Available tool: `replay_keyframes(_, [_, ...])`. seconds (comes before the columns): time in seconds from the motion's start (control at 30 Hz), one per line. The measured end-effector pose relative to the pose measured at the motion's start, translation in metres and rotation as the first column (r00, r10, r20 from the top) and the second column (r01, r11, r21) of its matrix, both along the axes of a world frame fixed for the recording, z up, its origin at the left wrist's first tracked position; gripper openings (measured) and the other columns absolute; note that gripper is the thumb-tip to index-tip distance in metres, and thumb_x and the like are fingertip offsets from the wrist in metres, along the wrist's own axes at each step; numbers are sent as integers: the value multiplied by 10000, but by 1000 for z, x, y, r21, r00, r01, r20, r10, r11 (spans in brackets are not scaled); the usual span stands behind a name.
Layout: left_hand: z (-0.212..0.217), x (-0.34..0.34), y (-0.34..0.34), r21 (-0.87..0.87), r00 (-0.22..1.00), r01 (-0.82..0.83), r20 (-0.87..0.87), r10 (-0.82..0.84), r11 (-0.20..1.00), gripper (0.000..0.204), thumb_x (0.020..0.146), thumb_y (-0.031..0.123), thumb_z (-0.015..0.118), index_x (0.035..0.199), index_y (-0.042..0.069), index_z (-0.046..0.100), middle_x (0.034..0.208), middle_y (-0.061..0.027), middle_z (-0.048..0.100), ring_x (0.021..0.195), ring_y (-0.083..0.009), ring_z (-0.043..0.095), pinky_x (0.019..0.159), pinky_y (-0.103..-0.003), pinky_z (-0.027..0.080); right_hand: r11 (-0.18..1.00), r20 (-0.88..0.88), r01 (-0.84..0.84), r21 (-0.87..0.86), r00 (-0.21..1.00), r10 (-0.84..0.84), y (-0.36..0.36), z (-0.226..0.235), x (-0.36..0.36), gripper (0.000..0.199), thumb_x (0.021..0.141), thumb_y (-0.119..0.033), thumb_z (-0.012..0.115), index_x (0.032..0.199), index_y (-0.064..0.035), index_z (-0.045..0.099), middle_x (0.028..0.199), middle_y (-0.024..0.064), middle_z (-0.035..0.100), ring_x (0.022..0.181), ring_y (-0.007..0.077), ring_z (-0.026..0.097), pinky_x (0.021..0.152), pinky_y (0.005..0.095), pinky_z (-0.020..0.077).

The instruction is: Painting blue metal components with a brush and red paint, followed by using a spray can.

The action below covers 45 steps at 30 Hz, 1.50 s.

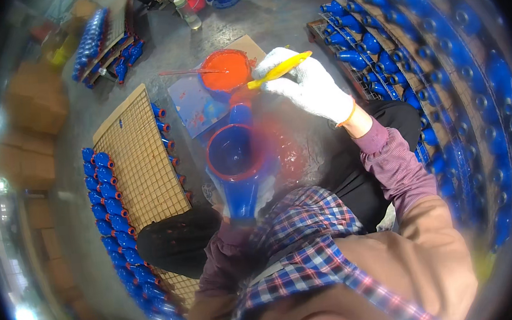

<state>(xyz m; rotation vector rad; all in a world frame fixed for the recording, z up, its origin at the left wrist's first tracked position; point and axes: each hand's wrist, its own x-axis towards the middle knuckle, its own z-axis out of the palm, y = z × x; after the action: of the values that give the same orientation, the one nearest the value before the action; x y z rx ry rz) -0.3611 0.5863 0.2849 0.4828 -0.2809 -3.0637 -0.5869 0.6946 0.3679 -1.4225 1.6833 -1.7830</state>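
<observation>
Upper centre, our right hand [305, 84] pinches a yellow brush [285, 66], best steered lightly round the blue vessel [244, 196]; how our left hand [212, 196] grips, we can't discern.

Red-rimmed blue vessel [243, 192], orange paint [225, 69], yellow tool [285, 67], white glove [314, 92], red-white-blue plaid apron [309, 219]

Gloved right grip [309, 85] holding yellow brush [285, 67] near orange paint [224, 78]; blue vase [241, 192] nearby.
</observation>
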Motion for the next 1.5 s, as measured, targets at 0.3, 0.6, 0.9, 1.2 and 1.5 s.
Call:
replay_keyframes(0.3, [-18, -2, -14, -134, 994, -89, -82, 78, 987, 629, 974, 593, 426, 1366, 104, 474, 1006, -54, 576, 730, -158, 498, 588, -303, 413, 977, 300, 199, -81, 939, -166, 23, -63, 16, 256, 902, -22, 672, 1152, -21, 618, 1118, 71, 653, 1045, 151, 632, 909, 276, 504])
replay_keyframes(0.6, [8, -22, -24, -406, 887, -439, -54, 458, 801, 822, 910, 737, 444, 1432, 104, 402, 1329, -65, 574, 1095, -219, 607, 815, -375, 547, 896, 333, 438, -69, 857, -393, 43, -64, 20, 272, 912, 0, 657, 1180, 17, 618, 1072, 77, 678, 989, 127, 646, 866, 250, 523])
replay_keyframes(0.9, [34, -40, -56, -268, 985, -106, -158, 65, 957, 816, 954, 678, 410, 1435, 20, 392, 1338, -234, 550, 977, -330, 673, 699, -451, 622, 796, 420, 590, -136, 762, -493, 58, -29, 1, 292, 925, -66, 676, 1195, 32, 627, 1059, 89, 681, 891, 127, 660, 798, 238, 532])
replay_keyframes(1.2, [23, -59, -64, -632, 984, 173, 149, -101, 756, 618, 884, 400, 696, 1374, 74, 509, 1278, -112, 616, 1095, -267, 648, 916, -412, 568, 819, -42, 565, 105, 825, -564, 23, -15, -44, 322, 966, -300, 626, 1050, 8, 661, 804, 83, 649, 629, 140, 597, 598, 288, 473])
replay_keyframes(1.5, [55, -64, -41, -482, 948, 96, 312, -68, -871, 824, 628, 401, 833, 1293, 29, 518, 1175, -197, 568, 1083, -410, 589, 873, -472, 543, 780, -538, 489, 391, 809, -237, -26, -44, -61, 442, 968, -442, 516, 927, -20, 643, 805, 183, 663, 810, 383, 649, 733, 465, 496])
